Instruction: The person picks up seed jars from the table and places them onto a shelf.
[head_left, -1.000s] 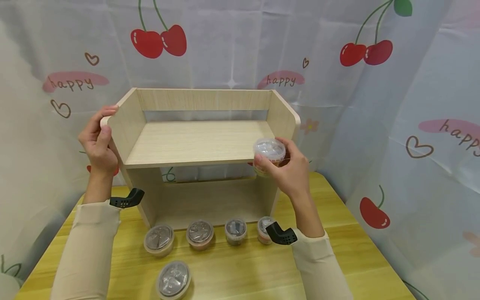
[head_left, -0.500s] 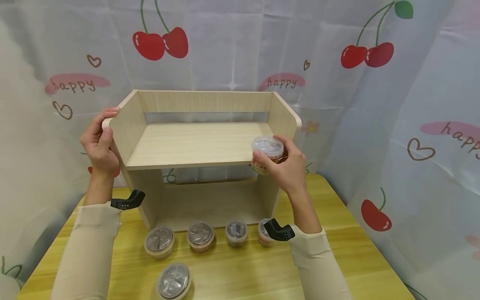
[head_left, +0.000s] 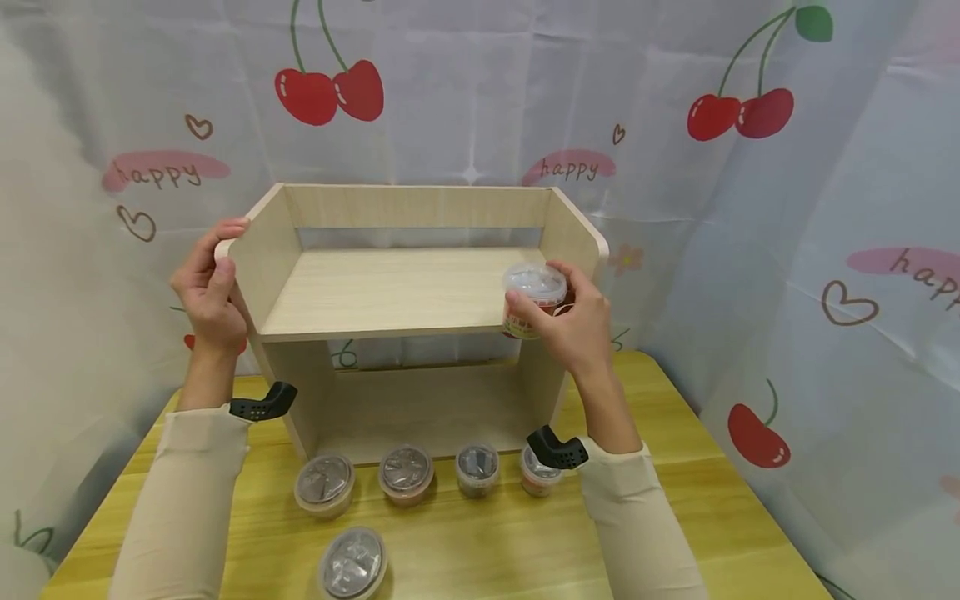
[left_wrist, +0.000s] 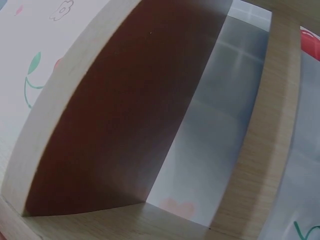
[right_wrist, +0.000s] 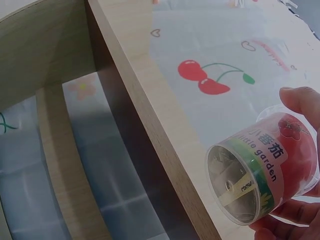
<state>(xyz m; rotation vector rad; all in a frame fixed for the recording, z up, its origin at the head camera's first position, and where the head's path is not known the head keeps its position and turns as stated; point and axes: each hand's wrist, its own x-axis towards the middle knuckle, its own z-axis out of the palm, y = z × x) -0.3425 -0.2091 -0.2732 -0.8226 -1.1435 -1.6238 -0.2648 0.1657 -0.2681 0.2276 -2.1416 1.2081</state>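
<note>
A pale wooden two-tier shelf point(head_left: 397, 287) stands on the table. My left hand point(head_left: 210, 287) grips the upper front edge of its left side panel point(head_left: 262, 267), thumb in front. At the shelf's right end, my right hand point(head_left: 577, 321) holds a small clear plastic tub point(head_left: 536, 287) upright by its sides, level with the upper board's front edge. In the right wrist view, the tub point(right_wrist: 267, 167) shows a red and green "little garden" label and a see-through base. The left hand is out of sight in the left wrist view, where the shelf's underside point(left_wrist: 120, 115) appears.
Several lidded tubs point(head_left: 325, 483) line up in front of the shelf's base, with one more tub point(head_left: 352, 562) nearer the front. The yellow wood-grain table point(head_left: 660, 500) extends to the right. A cherry-print curtain point(head_left: 465, 100) hangs behind and on both sides.
My right hand has raised the tub slightly and brought it a little left against the upper board. The left hand keeps its grip on the side panel. The head view has shifted slightly.
</note>
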